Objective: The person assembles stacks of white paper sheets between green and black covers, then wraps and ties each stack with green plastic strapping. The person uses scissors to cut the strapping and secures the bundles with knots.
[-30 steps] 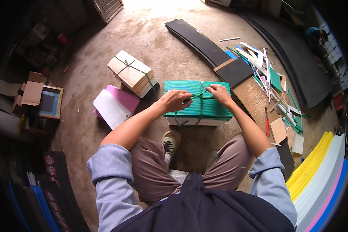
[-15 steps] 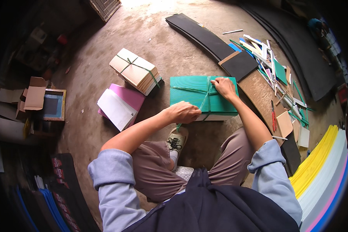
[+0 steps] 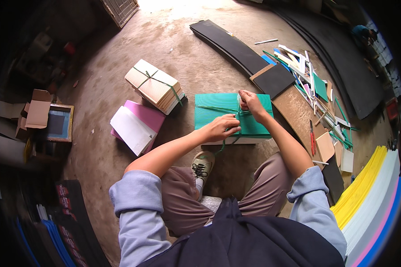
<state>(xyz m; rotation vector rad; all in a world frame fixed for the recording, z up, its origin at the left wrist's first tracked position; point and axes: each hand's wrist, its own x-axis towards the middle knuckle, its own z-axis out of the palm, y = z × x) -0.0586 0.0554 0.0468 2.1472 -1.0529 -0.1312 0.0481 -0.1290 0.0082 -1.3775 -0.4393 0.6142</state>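
On the floor in front of me lies a stack of sheets (image 3: 211, 101), the top one green and ribbed, paler ones below. Green strapping twine (image 3: 213, 107) crosses over it. My right hand (image 3: 251, 106) pinches the twine above the stack's middle, fingertips pressed together. Close by, to its lower left, my left hand (image 3: 220, 128) has its fingers curled at the crossing, on the twine. A loose green end hangs past the stack's near edge. The exact form of the knot is hidden by my fingers.
A tied cream bundle (image 3: 152, 84) and loose white (image 3: 131, 129) and pink (image 3: 142, 116) sheets lie to the left. Right of the stack are a brown board (image 3: 294, 113), red-handled cutters (image 3: 312, 139) and a heap of offcuts. Yellow strips (image 3: 361, 178) stand at lower right.
My left hand has moved right and up to the twine crossing, its fingers loosening a little. My right hand has come slightly left and lower, nearer to it.
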